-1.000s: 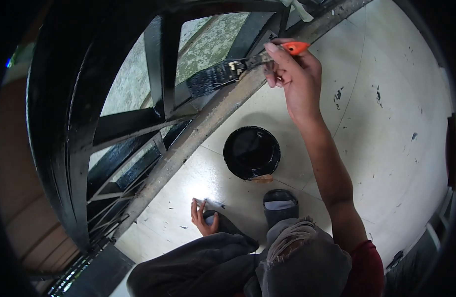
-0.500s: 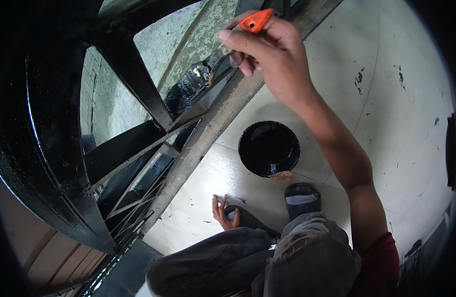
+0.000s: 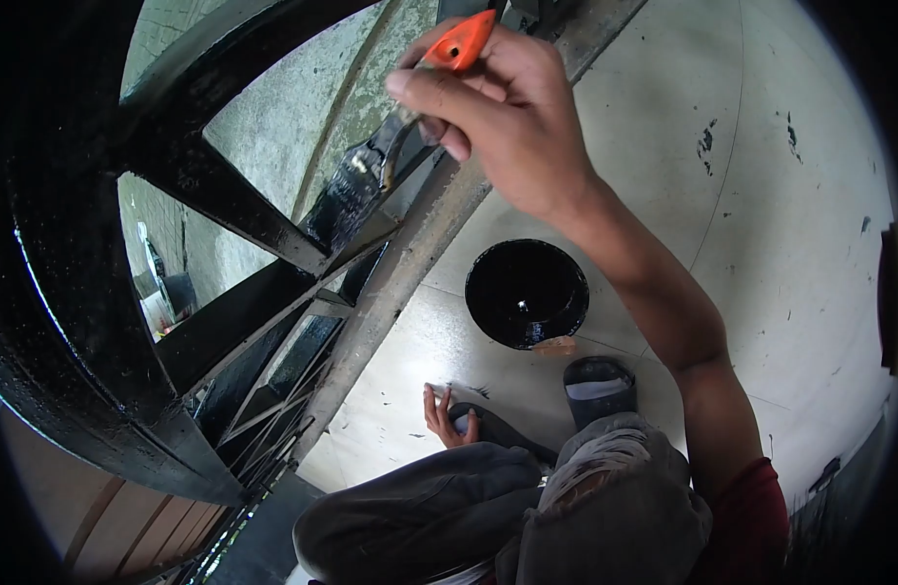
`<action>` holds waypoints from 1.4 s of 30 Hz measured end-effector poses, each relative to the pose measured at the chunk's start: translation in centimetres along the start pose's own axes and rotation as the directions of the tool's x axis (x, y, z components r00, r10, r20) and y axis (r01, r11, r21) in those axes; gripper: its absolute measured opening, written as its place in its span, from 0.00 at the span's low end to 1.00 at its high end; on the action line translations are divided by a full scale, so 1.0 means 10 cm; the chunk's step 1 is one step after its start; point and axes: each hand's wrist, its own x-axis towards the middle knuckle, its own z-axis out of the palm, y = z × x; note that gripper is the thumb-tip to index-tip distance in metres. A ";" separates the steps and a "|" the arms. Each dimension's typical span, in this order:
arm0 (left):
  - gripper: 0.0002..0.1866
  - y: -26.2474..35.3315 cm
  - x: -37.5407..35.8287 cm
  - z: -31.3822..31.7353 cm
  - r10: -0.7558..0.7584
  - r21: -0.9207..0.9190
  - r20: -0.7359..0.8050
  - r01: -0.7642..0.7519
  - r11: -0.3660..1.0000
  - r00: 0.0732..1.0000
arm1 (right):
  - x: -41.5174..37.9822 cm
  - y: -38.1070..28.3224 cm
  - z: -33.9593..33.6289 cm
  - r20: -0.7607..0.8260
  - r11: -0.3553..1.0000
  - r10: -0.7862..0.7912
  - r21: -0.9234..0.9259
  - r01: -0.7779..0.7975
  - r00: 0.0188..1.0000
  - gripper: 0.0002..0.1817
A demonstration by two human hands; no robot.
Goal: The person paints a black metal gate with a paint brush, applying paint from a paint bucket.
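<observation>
My right hand grips a paintbrush with an orange handle end and bristles coated in wet black paint. The bristles lie against the black metal grille, near where its slanted bars meet. Low down, beside my left shoe, is my left hand, its fingers apart and nothing in them. Between the grille and my right forearm stands a round black container on the floor, with dark glossy paint inside.
A worn metal rail runs diagonally along the grille's foot. Black smears mark the pale tiled floor. My dark shoes and bent knees are below the container. Beyond the bars lies a rough grey-green surface.
My right hand and the paintbrush have shifted a little left and down along the grille. The view has moved slightly, showing more behind the bars. My left hand stays by the shoe.
</observation>
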 end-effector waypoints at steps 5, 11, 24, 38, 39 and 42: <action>0.38 0.03 0.00 -0.02 -0.010 0.029 0.001 0.010 1.000 1.000 | 0.04 -0.08 -0.05 0.047 0.941 0.124 0.311 -0.133 0.991 0.07; 0.38 0.09 0.02 -0.01 -0.020 0.020 0.000 0.020 1.000 1.000 | 0.06 -0.09 -0.02 0.028 1.000 -0.007 0.013 0.006 1.000 0.11; 0.36 0.07 0.02 -0.02 0.006 -0.003 0.007 -0.006 1.000 1.000 | 0.17 -0.12 0.06 0.078 0.944 -0.108 -0.304 0.127 0.991 0.13; 0.37 -0.05 -0.01 0.02 0.025 0.005 -0.012 -0.025 1.000 1.000 | 0.08 -0.34 -0.11 0.034 0.905 -0.122 -0.407 0.125 0.992 0.13; 0.37 -0.04 -0.01 0.02 0.023 0.015 -0.013 -0.023 1.000 1.000 | 0.06 -0.29 -0.06 0.047 0.951 -0.058 -0.302 0.070 0.997 0.13; 0.37 -0.02 -0.01 0.01 0.020 0.034 -0.012 -0.019 0.999 1.000 | 0.04 -0.25 -0.06 0.080 0.930 -0.117 -0.341 0.137 0.990 0.13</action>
